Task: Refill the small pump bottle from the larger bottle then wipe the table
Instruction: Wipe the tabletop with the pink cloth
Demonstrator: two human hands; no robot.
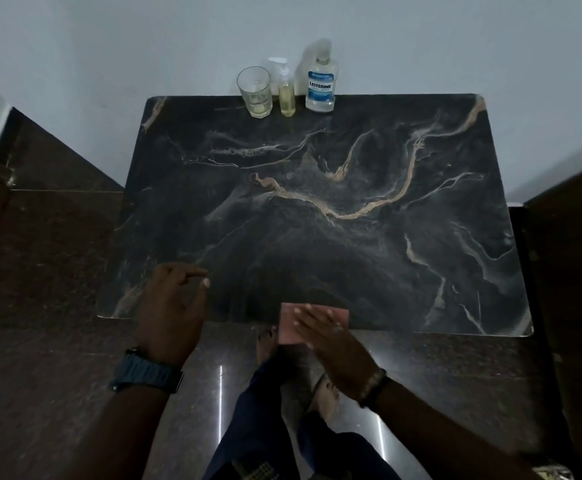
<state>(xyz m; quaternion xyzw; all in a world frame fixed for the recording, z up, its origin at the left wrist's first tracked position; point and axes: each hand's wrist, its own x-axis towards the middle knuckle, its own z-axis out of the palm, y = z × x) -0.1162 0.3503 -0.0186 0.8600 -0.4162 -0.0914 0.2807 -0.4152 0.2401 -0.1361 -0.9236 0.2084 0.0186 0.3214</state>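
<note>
A small pump bottle (286,93) with yellowish liquid stands at the far edge of the dark marble table (317,209). Right of it stands the larger clear bottle (321,83) with a blue label. A pinkish cloth (287,327) lies at the table's near edge, partly over it. My right hand (331,337) lies flat on the cloth with straight fingers. Over the near left corner of the table is my left hand (171,306), its fingers loosely curled and holding nothing.
A drinking glass (254,91) stands left of the pump bottle, against the white wall. Dark polished floor surrounds the table. My feet and legs show below the near edge. Dark furniture stands at the far right.
</note>
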